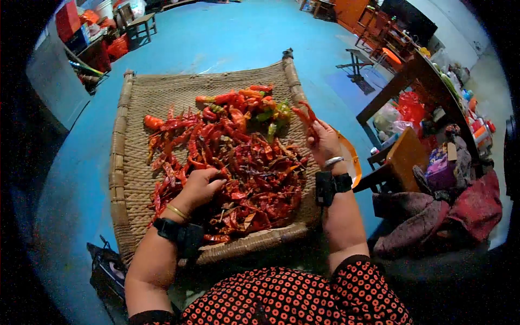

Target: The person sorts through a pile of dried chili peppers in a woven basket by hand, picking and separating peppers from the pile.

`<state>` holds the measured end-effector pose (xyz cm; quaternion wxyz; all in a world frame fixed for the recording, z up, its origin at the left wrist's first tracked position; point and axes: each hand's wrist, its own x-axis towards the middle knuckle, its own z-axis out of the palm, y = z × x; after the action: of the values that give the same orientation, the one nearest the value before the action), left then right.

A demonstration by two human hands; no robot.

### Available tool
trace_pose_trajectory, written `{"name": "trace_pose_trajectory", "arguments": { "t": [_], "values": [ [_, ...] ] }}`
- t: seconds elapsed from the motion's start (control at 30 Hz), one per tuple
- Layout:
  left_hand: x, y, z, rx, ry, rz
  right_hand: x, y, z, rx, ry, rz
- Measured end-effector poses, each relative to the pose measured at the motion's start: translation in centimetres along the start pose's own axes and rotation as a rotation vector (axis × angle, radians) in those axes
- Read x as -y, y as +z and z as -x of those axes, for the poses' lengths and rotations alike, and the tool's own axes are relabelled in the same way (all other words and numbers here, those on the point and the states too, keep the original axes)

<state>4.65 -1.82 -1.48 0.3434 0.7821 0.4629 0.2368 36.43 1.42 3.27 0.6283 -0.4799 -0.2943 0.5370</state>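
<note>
A woven tray (132,189) with rolled edges lies before me, bearing a heap of red chili peppers (254,162). Most look dried and wrinkled; a few at the far side are plumper, some orange or green. My left hand (201,187) is at the near-left part of the heap, touching peppers, with its fingers curled and their tips hidden among them. Over the tray's right edge, my right hand (324,142) holds some red chili peppers (306,115) between thumb and fingers.
At the right stand a wooden chair (406,157) with cloths (466,211) and a cluttered table (433,70). A small stool (142,24) is at the back left, by red bags (117,47). A dark bag (108,268) lies at the near left. The floor (216,32) is blue.
</note>
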Motion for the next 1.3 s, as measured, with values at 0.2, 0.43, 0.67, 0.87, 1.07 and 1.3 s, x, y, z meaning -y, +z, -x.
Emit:
{"name": "trace_pose_trajectory", "arguments": {
  "t": [0.2, 0.43, 0.67, 0.87, 1.07, 1.3],
  "values": [
    [-0.2, 0.0, 0.1, 0.008, 0.023, 0.055, -0.6, -3.9, -1.1, -0.115, 0.006, -0.299],
    [-0.1, 0.2, -0.1, 0.011, 0.007, 0.0, -0.6, -4.5, -1.7, -0.258, -0.019, -0.768],
    [-0.2, 0.2, 0.1, 0.015, -0.009, 0.033, -1.5, -8.4, -3.9, -0.162, 0.025, -0.956],
    [0.1, 0.2, 0.1, -0.018, 0.043, -0.026, -1.1, -7.5, -3.4, -0.18, 0.027, -0.886],
    [-1.5, -0.5, 0.2, -0.062, -0.017, 0.188, -2.6, 1.1, -0.1, 0.33, 0.01, 0.579],
    [-0.1, -2.4, -1.0, -0.616, -0.044, -0.041, -4.7, 1.6, 1.2, 0.782, -0.362, 1.622]
  ]
}}
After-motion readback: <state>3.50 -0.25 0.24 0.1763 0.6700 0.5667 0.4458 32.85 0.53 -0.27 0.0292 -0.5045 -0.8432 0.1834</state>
